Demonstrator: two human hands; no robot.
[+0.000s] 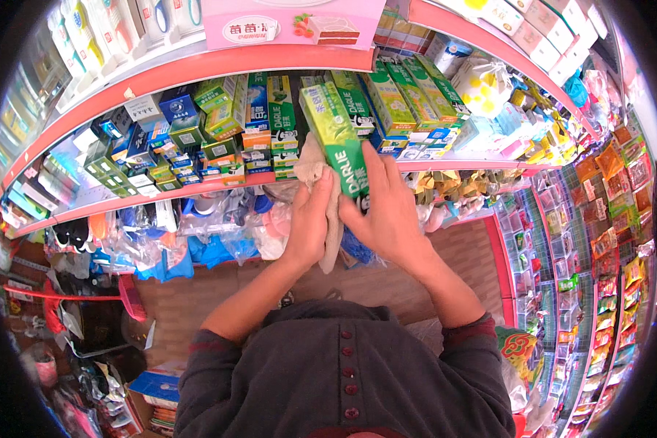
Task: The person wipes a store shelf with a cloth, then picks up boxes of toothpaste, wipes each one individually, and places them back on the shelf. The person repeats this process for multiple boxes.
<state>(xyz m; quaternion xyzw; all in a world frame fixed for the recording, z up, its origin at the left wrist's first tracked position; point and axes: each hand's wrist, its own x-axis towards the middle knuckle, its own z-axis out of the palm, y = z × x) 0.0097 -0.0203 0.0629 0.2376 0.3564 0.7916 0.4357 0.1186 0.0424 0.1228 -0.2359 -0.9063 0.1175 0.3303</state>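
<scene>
My right hand grips a green and yellow Darlie toothpaste box, its fingers along the right side and the thumb at the lower end. A beige cloth is in my left hand, held against the left side of that box. The box tilts, its far end up to the left, in front of a shelf of toothpaste. Behind it stand stacked toothpaste boxes, among them a green Darlie box to the left and green and yellow boxes to the right.
The shelf's pink front edge runs below the boxes. Toothbrushes hang at the upper left. Bagged goods lie on a lower shelf. A pink dustpan is at the left, snack packets at the right.
</scene>
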